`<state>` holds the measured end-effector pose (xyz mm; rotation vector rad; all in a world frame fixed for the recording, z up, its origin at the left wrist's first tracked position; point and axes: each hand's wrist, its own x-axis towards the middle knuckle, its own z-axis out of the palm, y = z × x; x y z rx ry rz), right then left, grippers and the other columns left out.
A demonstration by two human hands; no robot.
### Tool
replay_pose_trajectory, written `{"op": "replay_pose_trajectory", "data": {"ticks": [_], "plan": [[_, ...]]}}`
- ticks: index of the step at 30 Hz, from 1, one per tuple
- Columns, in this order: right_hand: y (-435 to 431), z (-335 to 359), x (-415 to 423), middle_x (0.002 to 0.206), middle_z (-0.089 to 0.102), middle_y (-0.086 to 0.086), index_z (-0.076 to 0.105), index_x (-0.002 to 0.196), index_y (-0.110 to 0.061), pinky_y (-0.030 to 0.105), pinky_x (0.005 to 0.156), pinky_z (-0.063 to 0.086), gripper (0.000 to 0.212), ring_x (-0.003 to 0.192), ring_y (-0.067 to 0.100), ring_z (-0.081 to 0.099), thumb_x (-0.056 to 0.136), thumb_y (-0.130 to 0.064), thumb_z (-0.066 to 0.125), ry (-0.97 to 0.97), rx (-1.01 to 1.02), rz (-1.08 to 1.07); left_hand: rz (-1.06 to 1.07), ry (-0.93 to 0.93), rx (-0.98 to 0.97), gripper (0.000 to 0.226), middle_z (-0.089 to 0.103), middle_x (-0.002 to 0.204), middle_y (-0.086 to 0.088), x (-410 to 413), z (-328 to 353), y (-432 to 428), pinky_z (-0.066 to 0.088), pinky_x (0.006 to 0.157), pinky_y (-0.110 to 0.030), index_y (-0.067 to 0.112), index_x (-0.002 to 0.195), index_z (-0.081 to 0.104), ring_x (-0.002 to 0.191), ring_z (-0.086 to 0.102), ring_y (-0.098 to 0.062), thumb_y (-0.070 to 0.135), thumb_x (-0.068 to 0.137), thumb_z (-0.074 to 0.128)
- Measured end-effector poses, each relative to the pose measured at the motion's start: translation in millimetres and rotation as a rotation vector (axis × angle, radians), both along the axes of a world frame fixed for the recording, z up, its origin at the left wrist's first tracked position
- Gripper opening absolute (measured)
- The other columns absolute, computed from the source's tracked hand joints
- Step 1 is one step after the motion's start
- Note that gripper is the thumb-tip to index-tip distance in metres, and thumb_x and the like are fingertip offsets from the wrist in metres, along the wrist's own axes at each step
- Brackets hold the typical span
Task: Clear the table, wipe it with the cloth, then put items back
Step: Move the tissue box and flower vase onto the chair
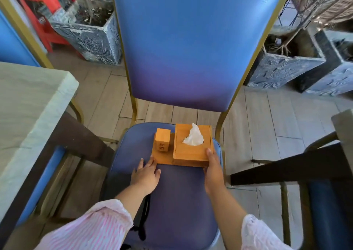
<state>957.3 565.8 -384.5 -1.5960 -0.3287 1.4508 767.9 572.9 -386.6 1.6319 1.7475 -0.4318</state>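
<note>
Pink-striped sleeves (91, 228) sat closest to my view, two of them, one on each forearm. Both hands were bare and reached forward over the blue chair seat (177, 202).

I observed one wooden tissue box (193, 150) resting toward the back of that seat. One white tissue (193, 136) stood up out of the slot in its lid; what else the box held could not be seen. Joined to its left side was a flat wooden base (162, 159) carrying one small upright wooden block (162, 140) with markings on its front face that I could not read. Whether the block was a container I could not tell.

My right hand (213, 171) gripped the near right corner of the tissue box, thumb lying on the lid and the fingers tucked beneath the edge. My left hand (146, 177) was open, fingers spread flat on the seat, with the fingertips touching the near left edge of the wooden base.

I counted one pale surface (28, 106) at the left edge of view, its visible part bare, well apart from the box. Three grey carved planters were in view on the tiled floor (267, 120): one (89, 36) behind the chair at left, two (282, 70) (332, 78) at right, each holding dry stems.
</note>
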Motion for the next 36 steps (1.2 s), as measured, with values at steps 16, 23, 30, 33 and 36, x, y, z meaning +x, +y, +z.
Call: {"op": "replay_pose_trajectory", "data": {"ticks": [16,23,30,33,36], "plan": [[-74,103,-27,0.116,0.056,0.014,0.051,0.129,-0.007,0.044,0.103,0.041,0.035,0.116,0.032,0.05,0.097,-0.019,0.042,-0.23,-0.155,-0.009,0.194,-0.383,-0.013,0.053,0.01,0.159,0.0,-13,102,-94,0.01,0.118,-0.035,0.019,0.149,0.02,0.148,0.001,-0.018,0.038,0.1,0.03],[-207,204,-85,0.14,0.046,0.003,0.047,0.135,-0.014,0.042,0.106,0.039,0.039,0.128,0.022,0.043,0.098,-0.024,0.045,-0.362,-0.044,0.231,0.129,-0.434,0.123,0.054,0.02,0.157,-0.003,-69,216,-227,0.017,0.116,-0.032,0.016,0.148,0.025,0.145,0.017,-0.019,0.039,0.1,0.032],[-331,282,-161,0.137,0.052,0.003,0.051,0.133,-0.014,0.035,0.105,0.036,0.037,0.127,0.021,0.046,0.098,-0.023,0.045,-0.636,0.204,0.574,0.121,-0.371,0.244,0.052,0.034,0.151,-0.004,-145,300,-359,0.026,0.111,-0.029,0.014,0.144,0.033,0.138,0.033,-0.019,0.039,0.099,0.034],[-367,301,-190,0.138,0.052,0.004,0.049,0.135,-0.013,0.032,0.105,0.035,0.039,0.128,0.021,0.046,0.098,-0.023,0.047,-0.747,0.31,0.729,0.148,-0.364,0.285,0.049,0.038,0.149,-0.004,-172,322,-414,0.029,0.108,-0.027,0.014,0.142,0.037,0.136,0.037,-0.019,0.038,0.1,0.033],[-398,311,-216,0.141,0.049,0.003,0.045,0.139,-0.015,0.03,0.101,0.037,0.042,0.129,0.02,0.046,0.098,-0.027,0.046,-0.813,0.399,0.865,0.214,-0.377,0.313,0.049,0.036,0.15,-0.004,-197,334,-462,0.027,0.11,-0.027,0.012,0.143,0.034,0.137,0.035,-0.019,0.036,0.1,0.034]]}}
